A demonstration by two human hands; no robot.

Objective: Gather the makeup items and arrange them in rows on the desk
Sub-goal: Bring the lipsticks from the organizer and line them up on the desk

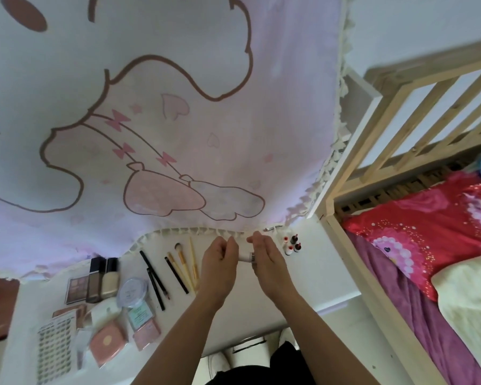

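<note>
Pink cartoon cloth (150,134) hangs over the desk's (325,276) far edge. Rows laid out: palette (77,286), foundation bottles (103,279) and round compact (132,289) to the left, pencils (156,279) and brushes (186,262) in the centre, small bottles (292,243) at the far right. Left hand (220,257) and right hand (268,259) meet near the far edge, each pinching an end of a small white tube (246,257). Risk: the tube probably rolls once set down. The right wrist could tip the upright small bottles nearby.

Foundation bottles (102,278), dark pencils (154,279) and pale brushes (185,266) lie side by side on the bench (311,273). The left hand (220,259) and right hand (267,259) hold a white tube (246,257).
</note>
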